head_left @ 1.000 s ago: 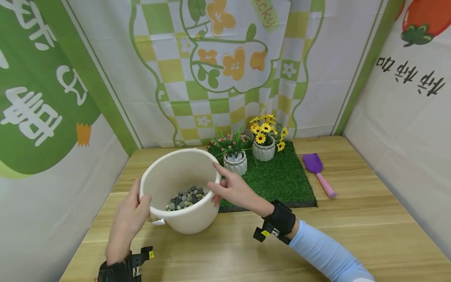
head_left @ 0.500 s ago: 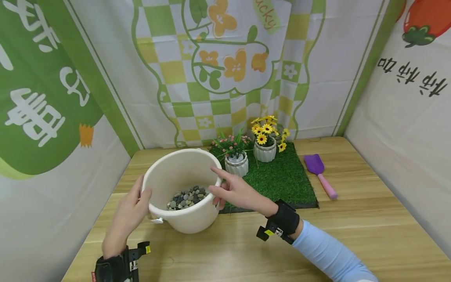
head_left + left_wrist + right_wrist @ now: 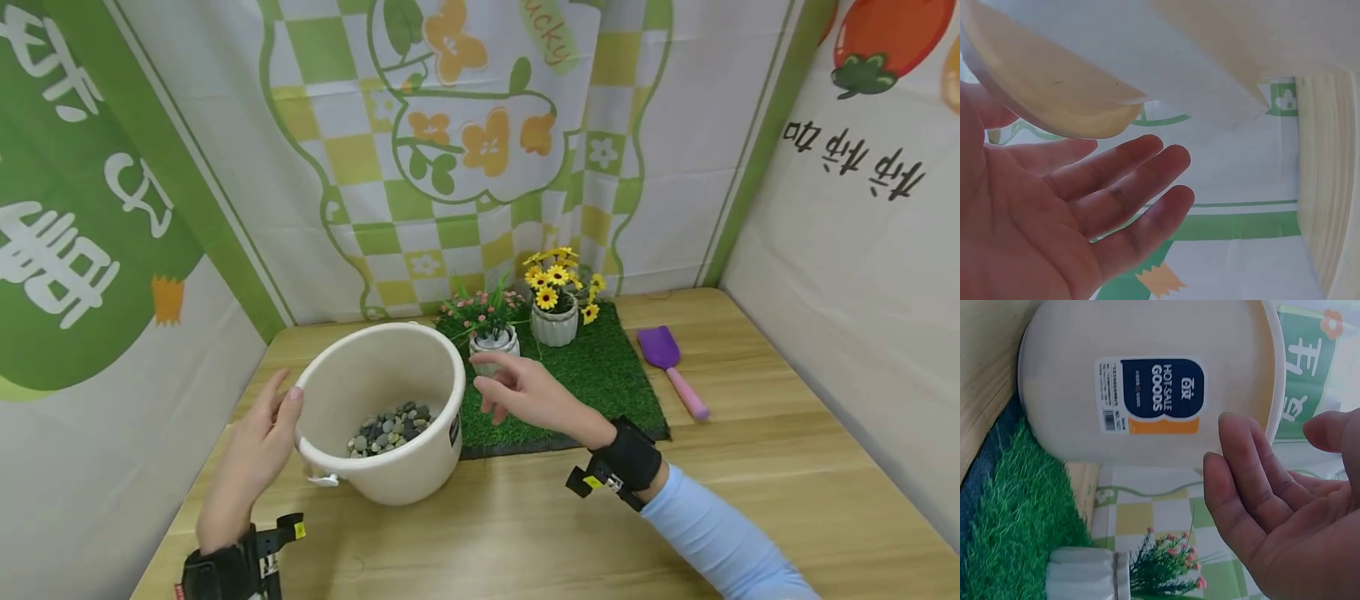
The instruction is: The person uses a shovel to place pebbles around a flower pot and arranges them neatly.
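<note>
A cream plastic bucket stands on the left of the wooden table, with grey and dark pebbles in its bottom. My left hand is at the bucket's left rim, its fingers extended and spread in the left wrist view. To the right of the bucket, my right hand hovers with loosely bent fingers and holds nothing. The right wrist view shows a dark blue and orange label on the bucket's side, beyond the fingertips. A white handle mount sticks out at the lower left rim.
Behind my right hand lies a green turf mat. On it stand a white pot of pink flowers and a white pot of yellow flowers. A purple shovel with a pink handle lies at the right. Printed cloths enclose the table.
My right hand has let go of the bucket's right rim and moved off to the right, uncovering the label. My left hand has loosened at the left rim, its fingers spreading away.
</note>
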Available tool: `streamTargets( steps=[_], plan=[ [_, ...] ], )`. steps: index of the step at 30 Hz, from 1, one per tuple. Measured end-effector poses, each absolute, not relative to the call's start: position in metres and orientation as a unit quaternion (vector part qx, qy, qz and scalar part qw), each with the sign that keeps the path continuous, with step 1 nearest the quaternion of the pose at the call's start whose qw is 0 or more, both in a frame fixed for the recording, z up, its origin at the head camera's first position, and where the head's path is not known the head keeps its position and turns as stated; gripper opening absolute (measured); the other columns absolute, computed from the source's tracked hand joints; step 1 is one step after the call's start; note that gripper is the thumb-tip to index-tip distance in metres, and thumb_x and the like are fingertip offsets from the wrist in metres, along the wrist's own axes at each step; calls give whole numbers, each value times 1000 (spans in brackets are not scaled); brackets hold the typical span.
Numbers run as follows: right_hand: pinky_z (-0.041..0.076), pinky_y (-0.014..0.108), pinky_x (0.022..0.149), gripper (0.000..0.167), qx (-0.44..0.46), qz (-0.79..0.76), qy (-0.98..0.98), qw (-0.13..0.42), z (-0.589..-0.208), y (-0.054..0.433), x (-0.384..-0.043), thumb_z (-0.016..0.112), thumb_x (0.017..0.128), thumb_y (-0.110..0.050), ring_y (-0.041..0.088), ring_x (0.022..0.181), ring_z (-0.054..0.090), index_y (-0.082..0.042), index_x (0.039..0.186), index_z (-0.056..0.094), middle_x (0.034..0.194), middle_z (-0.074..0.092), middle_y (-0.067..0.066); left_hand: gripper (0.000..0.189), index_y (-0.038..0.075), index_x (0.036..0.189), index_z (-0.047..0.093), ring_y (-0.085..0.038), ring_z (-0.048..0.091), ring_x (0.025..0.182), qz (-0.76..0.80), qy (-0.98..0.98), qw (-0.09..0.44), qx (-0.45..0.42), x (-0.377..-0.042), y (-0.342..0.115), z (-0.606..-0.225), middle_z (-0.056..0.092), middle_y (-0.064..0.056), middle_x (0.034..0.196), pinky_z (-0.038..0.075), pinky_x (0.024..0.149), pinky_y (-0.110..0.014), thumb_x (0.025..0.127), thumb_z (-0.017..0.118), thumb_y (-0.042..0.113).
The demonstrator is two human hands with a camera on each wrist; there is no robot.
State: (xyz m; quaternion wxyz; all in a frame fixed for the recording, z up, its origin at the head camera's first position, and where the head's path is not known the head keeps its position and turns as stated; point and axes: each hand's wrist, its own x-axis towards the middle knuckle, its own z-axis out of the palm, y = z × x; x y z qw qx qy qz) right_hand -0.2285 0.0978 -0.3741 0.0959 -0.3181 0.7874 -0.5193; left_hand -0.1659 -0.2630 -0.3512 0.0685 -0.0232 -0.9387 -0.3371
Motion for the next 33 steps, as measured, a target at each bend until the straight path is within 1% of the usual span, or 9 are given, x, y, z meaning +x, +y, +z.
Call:
streamTargets(
  steps=[5, 7, 11, 14, 16, 21, 26, 29, 33],
  plan=[
    [58, 33, 75, 44, -307, -506, 801, 87, -373, 111, -227, 48, 104, -32, 20, 76, 68, -17, 145, 44, 94, 69, 15, 68, 8, 158, 9, -54, 45, 128, -330, -942, 61, -23, -169, -265, -349, 40, -32, 148, 36, 99, -71, 106, 24, 49],
    [57, 32, 76, 43, -299, -500, 808, 84, -373, 117, -228, 48, 104, -31, 18, 76, 67, -16, 144, 45, 94, 69, 13, 67, 6, 158, 10, -54, 46, 127, -331, -941, 65, -29, -172, -265, -348, 40, -33, 146, 37, 99, -70, 106, 24, 47],
    [58, 39, 76, 40, -276, -501, 816, 79, -371, 125, -232, 49, 104, -23, 26, 78, 68, -10, 142, 47, 93, 69, 13, 64, 4, 157, 15, -54, 49, 125, -342, -935, 81, -47, -175, -268, -344, 43, -34, 144, 40, 97, -68, 107, 27, 42],
    [58, 40, 75, 39, -267, -505, 818, 76, -377, 130, -238, 50, 104, -24, 28, 79, 68, -10, 141, 48, 94, 69, 13, 61, 4, 156, 19, -54, 50, 123, -338, -936, 86, -52, -175, -272, -341, 46, -34, 141, 41, 94, -67, 107, 29, 40],
    [58, 37, 75, 40, -265, -505, 818, 76, -378, 134, -240, 50, 104, -28, 28, 80, 69, -12, 140, 49, 95, 69, 12, 61, 4, 156, 19, -55, 50, 123, -334, -937, 83, -53, -175, -275, -339, 47, -34, 140, 41, 94, -67, 107, 30, 39],
    [57, 35, 78, 42, -259, -506, 818, 85, -379, 148, -242, 49, 104, -35, 29, 85, 68, -13, 139, 49, 102, 68, 17, 62, 1, 155, 20, -56, 48, 122, -324, -941, 82, -60, -182, -280, -335, 48, -36, 138, 40, 94, -67, 107, 31, 38],
    [56, 37, 81, 46, -245, -517, 814, 99, -378, 163, -246, 48, 103, -39, 31, 88, 67, -12, 139, 49, 104, 66, 17, 57, 0, 150, 33, -56, 49, 121, -324, -938, 104, -62, -190, -288, -335, 52, -35, 135, 41, 92, -68, 107, 32, 38],
    [56, 37, 81, 46, -234, -522, 814, 101, -378, 173, -248, 48, 103, -39, 31, 89, 66, -11, 140, 48, 104, 66, 15, 56, -1, 147, 38, -57, 48, 122, -324, -938, 113, -58, -196, -293, -336, 53, -35, 134, 41, 92, -70, 107, 32, 38],
    [56, 41, 81, 45, -218, -524, 818, 95, -381, 194, -251, 49, 103, -36, 30, 87, 66, -9, 139, 49, 104, 65, 17, 59, -2, 147, 37, -56, 47, 121, -307, -945, 103, -47, -206, -301, -338, 51, -35, 134, 41, 89, -70, 107, 29, 41]
  ],
)
